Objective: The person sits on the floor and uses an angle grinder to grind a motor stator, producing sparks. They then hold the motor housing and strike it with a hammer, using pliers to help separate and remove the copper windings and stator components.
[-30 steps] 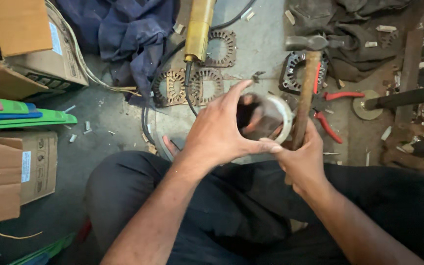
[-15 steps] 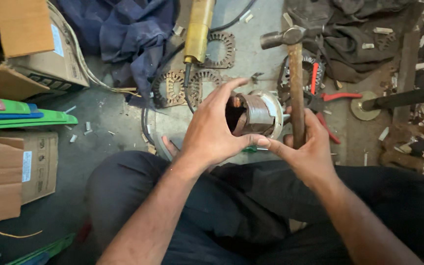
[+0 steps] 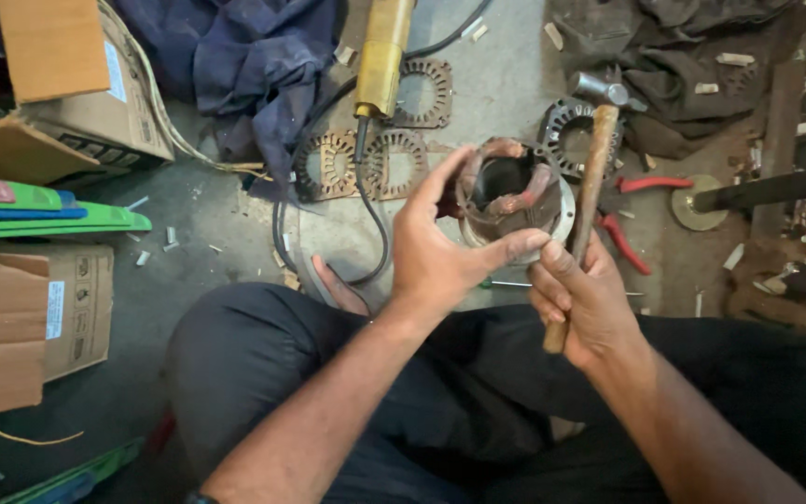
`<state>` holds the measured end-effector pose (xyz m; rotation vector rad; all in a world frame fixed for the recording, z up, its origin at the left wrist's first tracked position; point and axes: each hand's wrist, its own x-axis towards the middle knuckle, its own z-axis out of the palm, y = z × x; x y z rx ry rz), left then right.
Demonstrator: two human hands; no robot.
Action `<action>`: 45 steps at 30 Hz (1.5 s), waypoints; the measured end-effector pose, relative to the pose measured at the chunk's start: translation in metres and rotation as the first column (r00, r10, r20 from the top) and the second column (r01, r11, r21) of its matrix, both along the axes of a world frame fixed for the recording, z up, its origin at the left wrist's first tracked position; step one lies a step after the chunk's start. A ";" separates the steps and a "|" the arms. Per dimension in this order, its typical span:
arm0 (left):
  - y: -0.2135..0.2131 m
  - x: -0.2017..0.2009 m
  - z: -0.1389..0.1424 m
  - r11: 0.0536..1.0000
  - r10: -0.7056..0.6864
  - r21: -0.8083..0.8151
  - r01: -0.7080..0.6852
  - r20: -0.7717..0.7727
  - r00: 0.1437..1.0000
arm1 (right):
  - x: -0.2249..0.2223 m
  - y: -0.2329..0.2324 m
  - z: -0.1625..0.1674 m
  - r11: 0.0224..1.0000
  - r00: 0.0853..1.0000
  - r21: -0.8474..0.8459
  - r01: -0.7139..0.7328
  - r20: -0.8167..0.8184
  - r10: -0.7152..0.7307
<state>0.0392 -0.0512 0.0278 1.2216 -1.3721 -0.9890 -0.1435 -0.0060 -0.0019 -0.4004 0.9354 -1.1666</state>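
I see my left hand wrapped around a round motor stator, thumb curling along its near rim and fingers reaching over the far edge, so it is grasping that part firmly. The stator sits just above the lap, near the middle of the view, its open bore facing up with reddish-brown copper windings bulging around the inside. My right hand is at about 4 o'clock from the stator, clenched on the wooden handle of a hammer. The handle runs up past the stator's right side, touching or just beside it, and the steel head lies at about 1 o'clock from the stator.

At 10 o'clock from the stator lie flat toothed metal rings on the concrete floor, with another ring-shaped core just behind the hammer head. A yellow power tool lies at 11 o'clock, its black cord looping down toward my left hand. Red-handled pliers rest at 3 o'clock, beyond the hammer handle. A blue cloth is heaped at the top left, cardboard boxes stand at 9 to 10 o'clock, and green strips lie between them. Dark rags are piled at the top right.
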 end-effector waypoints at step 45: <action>-0.043 0.076 0.027 0.948 -0.083 -0.314 0.053 -0.082 0.993 | -0.040 -0.008 0.054 0.846 -0.306 -0.103 -0.523 -0.904 -0.299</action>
